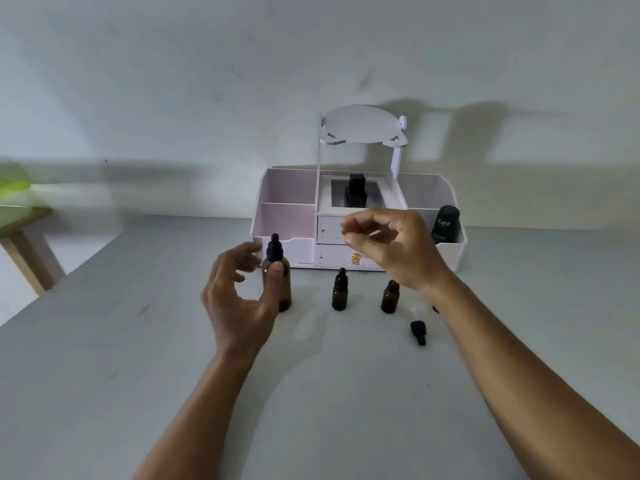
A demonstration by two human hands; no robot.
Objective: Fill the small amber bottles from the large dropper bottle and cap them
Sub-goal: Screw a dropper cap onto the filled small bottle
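Observation:
The large amber dropper bottle stands upright on the grey table with its black dropper cap on. My left hand curves in a loose C just left of it, thumb tip against the bottle's front and fingers apart from it. Right of it stands a small amber bottle wearing a dropper cap. A second small amber bottle stands further right, its top partly hidden by my right hand. That hand hovers above it with loosely curled fingers and holds nothing I can see. A loose black dropper cap lies on the table.
A white organiser with compartments, small drawers and an oval mirror stands against the wall behind the bottles. It holds a dark square bottle in the middle and a black tube at right. A wooden stool is at far left.

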